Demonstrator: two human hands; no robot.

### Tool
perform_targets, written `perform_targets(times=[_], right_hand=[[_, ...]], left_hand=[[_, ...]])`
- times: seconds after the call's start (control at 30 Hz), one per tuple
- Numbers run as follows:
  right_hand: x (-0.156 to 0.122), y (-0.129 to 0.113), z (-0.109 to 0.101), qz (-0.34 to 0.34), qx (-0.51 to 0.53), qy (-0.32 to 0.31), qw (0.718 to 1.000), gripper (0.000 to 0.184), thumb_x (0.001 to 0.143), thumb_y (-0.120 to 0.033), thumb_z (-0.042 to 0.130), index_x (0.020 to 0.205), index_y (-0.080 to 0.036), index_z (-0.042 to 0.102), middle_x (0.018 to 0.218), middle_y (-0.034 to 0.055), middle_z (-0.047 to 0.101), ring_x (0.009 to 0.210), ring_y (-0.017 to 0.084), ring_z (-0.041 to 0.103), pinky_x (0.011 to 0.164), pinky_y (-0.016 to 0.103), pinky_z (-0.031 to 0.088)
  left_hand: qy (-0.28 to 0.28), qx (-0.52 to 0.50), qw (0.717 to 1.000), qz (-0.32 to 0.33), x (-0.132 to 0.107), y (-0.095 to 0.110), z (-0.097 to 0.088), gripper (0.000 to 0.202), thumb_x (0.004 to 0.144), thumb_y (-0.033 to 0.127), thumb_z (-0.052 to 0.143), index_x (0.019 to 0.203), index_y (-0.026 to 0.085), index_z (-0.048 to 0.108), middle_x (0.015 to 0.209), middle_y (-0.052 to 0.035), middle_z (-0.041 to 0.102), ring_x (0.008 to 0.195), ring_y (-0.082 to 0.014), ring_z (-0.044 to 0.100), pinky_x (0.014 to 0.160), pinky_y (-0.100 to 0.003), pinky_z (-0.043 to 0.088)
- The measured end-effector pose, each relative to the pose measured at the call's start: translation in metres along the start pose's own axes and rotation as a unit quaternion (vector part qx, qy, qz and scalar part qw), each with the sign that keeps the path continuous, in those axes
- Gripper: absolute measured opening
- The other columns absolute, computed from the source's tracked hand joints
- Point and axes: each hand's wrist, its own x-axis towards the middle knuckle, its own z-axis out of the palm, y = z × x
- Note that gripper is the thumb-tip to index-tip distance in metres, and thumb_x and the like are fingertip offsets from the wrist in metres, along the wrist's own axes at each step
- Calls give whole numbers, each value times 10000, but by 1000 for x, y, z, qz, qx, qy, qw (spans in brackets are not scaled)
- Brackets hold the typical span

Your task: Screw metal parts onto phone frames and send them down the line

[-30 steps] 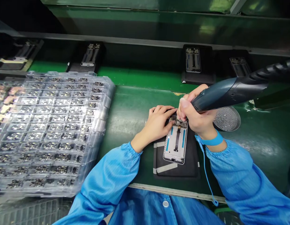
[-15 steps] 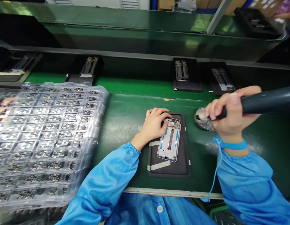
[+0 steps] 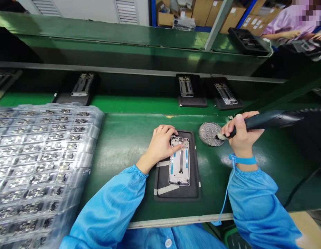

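Note:
My left hand (image 3: 163, 143) rests over the upper left of an opened phone frame (image 3: 179, 173), its thumb across the frame and its fingers at the top edge. The phone frame lies screen side down on a black padded tray (image 3: 160, 178), showing a dark flex cable and blue strips. My right hand (image 3: 242, 135) is closed around a dark electric screwdriver (image 3: 269, 121), tilted with its tip at the right part of a round metal dish (image 3: 209, 133). Small pieces fill the dish; whether the tip carries one is too small to tell.
Stacked clear plastic trays (image 3: 46, 162) of small circuit boards stand at the left. Behind, more phone frames on black trays (image 3: 192, 101) lie along the bright green strip (image 3: 129, 103). A person in pink (image 3: 292, 26) is at the far right. A cord (image 3: 300, 185) hangs at right.
The whole view has shifted, with things now further left and slightly lower. My right hand has drawn back relative to the dish, baring more of it. My left thumb lies further over the phone frame.

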Motion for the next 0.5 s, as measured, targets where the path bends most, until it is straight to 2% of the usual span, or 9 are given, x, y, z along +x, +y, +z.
perform_targets(times=[0.13,0.33,0.43,0.5], right_hand=[[0,0,-2,-2,0,-1,1000,593,983,-626,1108,1035,-318,604,607,-134,591,405,155,531,440,299,569],[1,2,-6,-6,-3,-3,1000,571,974,-600,1115,1012,-315,622,611,-115,592,416,166,525,427,307,562],[2,3,-8,1,-6,-9,1000,565,948,-599,1130,992,-318,643,604,-95,590,425,179,529,415,321,545],[1,-1,-8,15,3,-3,1000,546,895,-547,1172,969,-322,680,604,-73,603,437,185,538,422,331,537]], left_hand=[[-2,4,1000,5,-1,-1,1,410,1006,485,1104,1226,254,846,1588,-128,811,1548,-406,658,1359,-603,539],[-11,-5,1000,9,1,-2,2,416,1009,500,1100,1234,258,848,1597,-128,808,1550,-410,657,1378,-625,531],[-9,3,1000,-3,-1,6,1,437,1039,495,1078,1332,254,861,1654,-150,789,1606,-426,638,1428,-667,488],[8,18,1000,-15,-12,18,-3,404,1123,486,994,1424,254,858,1707,-165,767,1662,-423,615,1462,-683,453]])
